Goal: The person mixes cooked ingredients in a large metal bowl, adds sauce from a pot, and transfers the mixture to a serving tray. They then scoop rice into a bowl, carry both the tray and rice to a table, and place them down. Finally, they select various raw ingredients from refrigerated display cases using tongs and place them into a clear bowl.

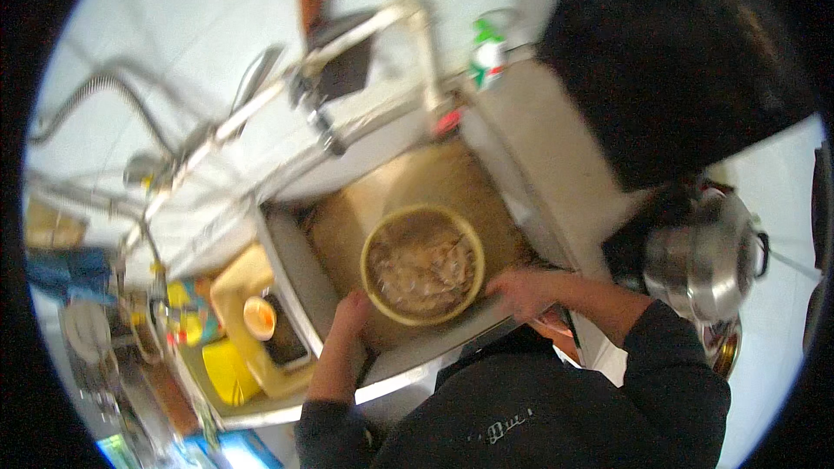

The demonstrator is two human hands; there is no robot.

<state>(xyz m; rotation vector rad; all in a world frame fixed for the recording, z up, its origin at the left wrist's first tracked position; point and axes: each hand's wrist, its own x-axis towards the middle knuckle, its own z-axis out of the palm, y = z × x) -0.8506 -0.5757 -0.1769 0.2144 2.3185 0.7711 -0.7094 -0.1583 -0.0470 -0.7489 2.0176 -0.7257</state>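
Observation:
A round yellow-rimmed basin (371, 238) is in the sink, holding cloudy water and pale brownish pieces (426, 265) that blur keeps me from naming. At its lower left, my left hand (351, 311) is closed at the rim, its fingertips mostly hidden. My right hand (521, 292) grips the rim on the right, thumb and fingers smeared by motion. Both forearms come from dark sleeves and reach over the sink's front edge. Around the basin lies the brownish sink floor (408, 175).
A pale faucet pipe (419, 30) with a red-tipped end arches over the sink. Left of it, a tan tray (239, 282) holds a small orange-and-white bowl (260, 319). A green-and-white bottle (488, 56) stands behind. To the right are a metal pot (699, 260) and a large black panel (669, 61).

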